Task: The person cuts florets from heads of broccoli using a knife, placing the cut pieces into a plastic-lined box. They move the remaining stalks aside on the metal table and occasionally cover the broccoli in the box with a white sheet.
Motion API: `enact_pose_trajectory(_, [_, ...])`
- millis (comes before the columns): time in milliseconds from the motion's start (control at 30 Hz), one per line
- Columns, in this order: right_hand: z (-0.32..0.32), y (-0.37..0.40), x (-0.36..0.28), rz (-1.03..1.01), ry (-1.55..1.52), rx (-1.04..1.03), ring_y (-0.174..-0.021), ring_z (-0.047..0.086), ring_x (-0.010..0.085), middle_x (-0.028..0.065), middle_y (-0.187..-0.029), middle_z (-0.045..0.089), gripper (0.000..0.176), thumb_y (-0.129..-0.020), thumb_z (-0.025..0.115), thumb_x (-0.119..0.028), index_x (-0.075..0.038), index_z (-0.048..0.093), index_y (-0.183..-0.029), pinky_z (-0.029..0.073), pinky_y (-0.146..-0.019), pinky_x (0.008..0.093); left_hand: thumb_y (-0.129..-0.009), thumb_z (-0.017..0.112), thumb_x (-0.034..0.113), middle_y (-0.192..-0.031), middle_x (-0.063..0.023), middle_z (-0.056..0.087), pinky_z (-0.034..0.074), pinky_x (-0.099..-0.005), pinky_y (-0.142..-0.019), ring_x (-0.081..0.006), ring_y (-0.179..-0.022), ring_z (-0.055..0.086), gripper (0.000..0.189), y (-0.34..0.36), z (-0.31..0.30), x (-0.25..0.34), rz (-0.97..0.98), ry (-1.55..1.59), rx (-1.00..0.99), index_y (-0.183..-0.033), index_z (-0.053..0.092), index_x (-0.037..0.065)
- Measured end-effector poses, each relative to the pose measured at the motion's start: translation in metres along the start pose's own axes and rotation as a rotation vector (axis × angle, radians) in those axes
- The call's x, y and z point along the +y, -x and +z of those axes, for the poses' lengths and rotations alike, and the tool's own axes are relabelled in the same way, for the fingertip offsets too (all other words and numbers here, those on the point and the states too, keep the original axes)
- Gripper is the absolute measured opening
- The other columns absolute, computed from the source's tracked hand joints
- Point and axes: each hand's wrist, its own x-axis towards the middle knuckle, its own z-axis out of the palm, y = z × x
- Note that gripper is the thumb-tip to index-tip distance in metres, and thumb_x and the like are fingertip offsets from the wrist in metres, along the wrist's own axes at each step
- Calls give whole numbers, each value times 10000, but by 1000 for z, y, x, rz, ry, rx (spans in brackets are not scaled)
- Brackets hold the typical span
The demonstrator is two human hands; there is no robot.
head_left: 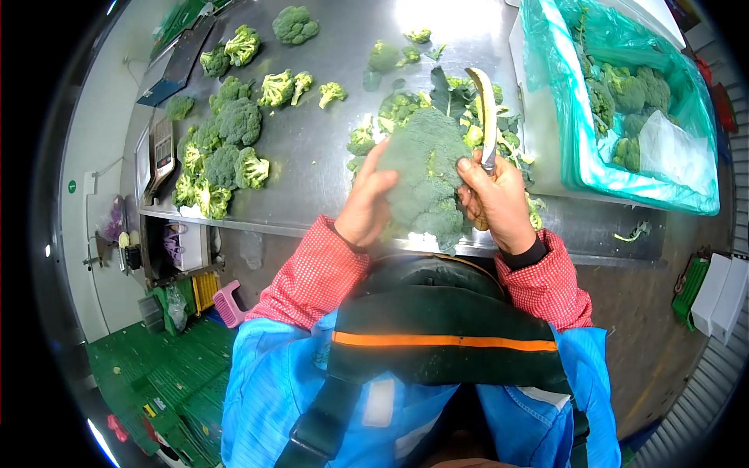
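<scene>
Large broccoli head is held between the hands over the near tabletop edge, clasped by the left hand, knife clenched in the right hand just beside it; probably best trimmed with the left hand kept clear of the blade.

Large green broccoli head, crown up, over steel table edge, curved knife upright beside it

The knife shows only its blade; the handle is hidden inside the right hand. The left hand covers one side of the broccoli head, and its stalk cannot be seen. The display of the scale is too small to read. The top edge cuts off the lined crate.
</scene>
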Motion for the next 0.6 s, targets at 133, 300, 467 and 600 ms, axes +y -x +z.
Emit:
enact_pose_trajectory(133, [-7,-1,0,-208,36,9,-592,552,38,13,-764,618,369,-944,695,-256,-11,552,-1179,404,-500,191,-904,616,238,-1431,-131,456,444,-429,-1053,-259,-1304,472,756,-3,-2,-3,12,16,58,-1540,238,81])
enact_pose_trajectory(300, [7,5,-17,-465,997,202,-925,681,368,177,-1012,695,714,-731,805,-478,-73,543,-1257,524,-795,435,-912,608,202,-1417,-132,465,457,-417,-1041,-255,-1274,499,749,-3,0,-12,-5,-32,34,-1541,223,70])
enact_pose_trajectory(467, [-60,-42,-9,-513,678,424,-798,696,324,155,-1007,692,572,-799,771,-398,-106,556,-1241,548,-671,396,-910,603,215,-1394,-129,482,463,-415,-1032,-253,-1259,507,740,-5,-8,-4,2,-51,81,-1535,238,62])
enact_pose_trajectory(600, [2,3,-10,-682,1127,223,-905,683,337,143,-1109,663,611,-774,771,-414,-132,559,-1273,538,-766,440,-903,609,226,-1391,-126,481,458,-425,-1036,-257,-1262,504,734,-3,1,-4,-11,-115,97,-1525,261,56])
